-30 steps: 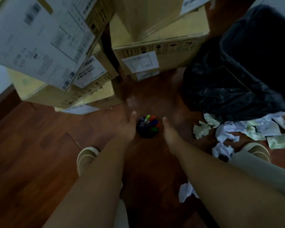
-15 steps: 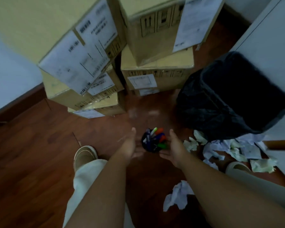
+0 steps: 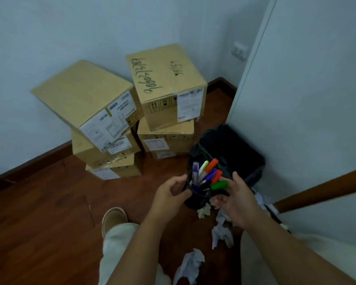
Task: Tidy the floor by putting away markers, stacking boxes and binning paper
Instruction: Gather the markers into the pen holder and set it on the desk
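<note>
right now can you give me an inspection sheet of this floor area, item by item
surface: dark red-brown wooden floor.
job's things: black mesh marker cup full of coloured markers, off the floor; brown cardboard boxes in two stacks by the wall; black-lined bin.
clutter: crumpled white paper balls on the floor beside the bin.
grips: left hand holds the cup; right hand at its other side, contact unclear.
cables: nothing seen.
surroundings: pale blue wall, white wall socket, white door.

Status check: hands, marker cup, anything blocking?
Left hand and right hand grip the marker cup, lifted off the floor. Crumpled paper lies below; bin stands behind.
</note>
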Demonstrator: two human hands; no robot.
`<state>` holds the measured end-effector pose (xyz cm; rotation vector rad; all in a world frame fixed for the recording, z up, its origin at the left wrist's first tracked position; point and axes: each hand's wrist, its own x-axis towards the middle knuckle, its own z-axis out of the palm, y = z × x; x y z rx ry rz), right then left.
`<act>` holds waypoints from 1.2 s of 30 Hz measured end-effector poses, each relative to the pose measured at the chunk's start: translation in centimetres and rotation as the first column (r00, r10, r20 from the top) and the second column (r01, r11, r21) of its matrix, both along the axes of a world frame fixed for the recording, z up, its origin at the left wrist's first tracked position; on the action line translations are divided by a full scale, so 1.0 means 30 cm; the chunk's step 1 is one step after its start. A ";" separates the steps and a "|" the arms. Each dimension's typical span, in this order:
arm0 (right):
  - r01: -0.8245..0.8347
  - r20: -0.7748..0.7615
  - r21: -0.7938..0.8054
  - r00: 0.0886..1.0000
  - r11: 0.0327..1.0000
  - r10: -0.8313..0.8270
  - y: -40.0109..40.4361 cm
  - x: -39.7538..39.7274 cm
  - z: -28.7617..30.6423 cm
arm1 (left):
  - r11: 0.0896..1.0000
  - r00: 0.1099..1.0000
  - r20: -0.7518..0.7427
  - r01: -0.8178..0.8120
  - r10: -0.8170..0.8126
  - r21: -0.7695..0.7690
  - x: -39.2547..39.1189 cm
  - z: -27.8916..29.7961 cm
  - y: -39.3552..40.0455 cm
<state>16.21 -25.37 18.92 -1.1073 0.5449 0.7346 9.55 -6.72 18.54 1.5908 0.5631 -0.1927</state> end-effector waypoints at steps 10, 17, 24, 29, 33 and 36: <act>-0.066 0.456 -0.118 0.883 0.991 0.113 -0.313 -0.135 0.502 | 0.994 0.942 0.328 0.090 -0.065 -0.061 -0.055 0.437 -0.319; 0.143 0.774 -0.404 0.580 0.904 0.254 -0.619 -0.326 0.956 | 0.954 0.815 0.540 0.292 -0.210 -0.070 -0.076 0.870 -0.604; 0.497 0.894 -0.433 0.340 0.752 0.291 -0.998 -0.571 1.300 | 0.815 0.545 0.666 0.553 -0.509 0.171 -0.128 1.226 -1.020; 0.666 0.905 -0.409 0.384 0.624 0.183 -1.312 -0.799 1.350 | 0.616 0.314 0.686 0.748 -0.657 0.247 -0.203 1.319 -1.366; 0.708 0.883 -0.421 0.463 0.568 0.077 -1.544 -0.966 1.328 | 0.437 0.167 0.656 0.857 -0.736 0.272 -0.270 1.316 -1.641; 0.714 0.863 -0.434 0.504 0.550 0.027 -1.660 -1.048 1.309 | 0.363 0.129 0.640 0.898 -0.757 0.249 -0.310 1.280 -1.796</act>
